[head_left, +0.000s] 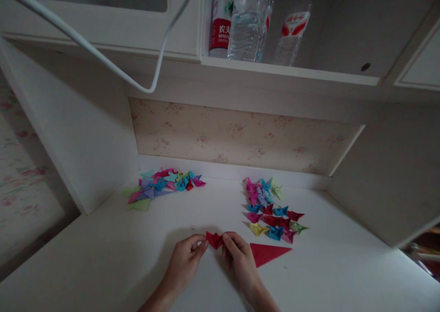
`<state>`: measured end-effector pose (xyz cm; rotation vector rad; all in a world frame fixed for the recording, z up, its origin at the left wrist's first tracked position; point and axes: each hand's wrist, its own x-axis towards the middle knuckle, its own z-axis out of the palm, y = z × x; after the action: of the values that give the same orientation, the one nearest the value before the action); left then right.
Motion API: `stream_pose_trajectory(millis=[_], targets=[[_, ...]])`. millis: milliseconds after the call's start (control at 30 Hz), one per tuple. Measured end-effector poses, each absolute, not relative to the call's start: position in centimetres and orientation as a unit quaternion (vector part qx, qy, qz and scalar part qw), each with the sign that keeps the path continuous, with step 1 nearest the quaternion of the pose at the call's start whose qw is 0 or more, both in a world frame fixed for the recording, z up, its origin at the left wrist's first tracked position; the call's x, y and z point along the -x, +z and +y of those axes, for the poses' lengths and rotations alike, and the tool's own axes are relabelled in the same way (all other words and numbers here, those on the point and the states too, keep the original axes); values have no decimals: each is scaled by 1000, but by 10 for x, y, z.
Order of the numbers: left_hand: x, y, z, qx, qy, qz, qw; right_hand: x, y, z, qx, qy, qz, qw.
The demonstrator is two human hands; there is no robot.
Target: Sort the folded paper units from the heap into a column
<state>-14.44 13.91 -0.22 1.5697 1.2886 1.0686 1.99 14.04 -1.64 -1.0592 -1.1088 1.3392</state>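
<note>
Both my hands pinch a small folded red paper piece (214, 240) just above the white desk (103, 257). My left hand (185, 261) grips its left end with curled fingers. My right hand (239, 257) grips its right end. A flat red paper triangle (268, 253) lies on the desk just right of my right hand.
A pile of folded coloured paper pieces (165, 186) lies at the back left. A second pile (271, 211) lies at the back right. Plastic water bottles (249, 20) stand on a shelf above. A white cable (103, 59) hangs across the upper left.
</note>
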Motion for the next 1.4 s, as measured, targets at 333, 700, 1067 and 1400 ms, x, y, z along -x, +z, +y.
stream_pose_trajectory(millis=[333, 700, 1067, 1400], targets=[[147, -4, 140, -606, 426, 533, 409, -21, -21, 138, 430, 557, -494, 511], [151, 0, 142, -599, 425, 542, 409, -20, -22, 139, 449, 516, -521, 512], [145, -7, 143, -574, 412, 551, 443, -21, -19, 140, 430, 542, -471, 547], [142, -9, 139, -634, 435, 483, 419, -21, -14, 135, 442, 556, -463, 530]])
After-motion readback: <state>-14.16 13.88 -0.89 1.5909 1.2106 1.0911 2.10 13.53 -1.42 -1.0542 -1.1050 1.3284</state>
